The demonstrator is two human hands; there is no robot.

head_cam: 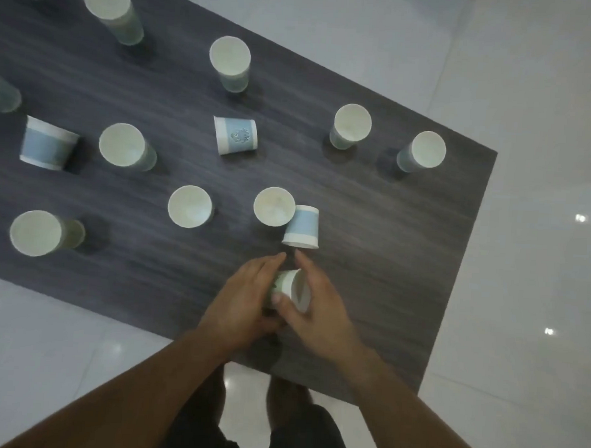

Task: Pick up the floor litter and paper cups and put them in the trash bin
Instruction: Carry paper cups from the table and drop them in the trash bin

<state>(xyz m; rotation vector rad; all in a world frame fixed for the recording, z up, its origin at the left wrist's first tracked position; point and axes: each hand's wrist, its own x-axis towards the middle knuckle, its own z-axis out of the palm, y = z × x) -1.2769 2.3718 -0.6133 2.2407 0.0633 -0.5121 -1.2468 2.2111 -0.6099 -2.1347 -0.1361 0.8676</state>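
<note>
Down at the near edge of the table (403, 298) now, left hand (245, 300) wrapped round the held cup (289, 287) from the left, right hand (320, 310) pinching the same cup, thumb on the wall, fingers stretched past the mouth. Tilted on its side, mouth to the right, seemingly lifted off the wood. Hard to tell whether one cup or a nested stack. Danger one: squeezing thin paper from both sides and crumpling the rim. Danger two: brushing the blue cup (301, 227) just beyond the fingertips, touching the upright cup (274, 206) behind, and sending either rolling off onto the floor (524, 270). No trash bin in view, so a carry ahead and a chance of dropping the load on the way. Into the containers: pale insides on the upright cup and on the neighbour cup (189, 206) to the left, nothing seen in either, perhaps a faint stain. Same for the rest standing further back. Side-lying cup (235, 135) mid-table, no spill around
</note>
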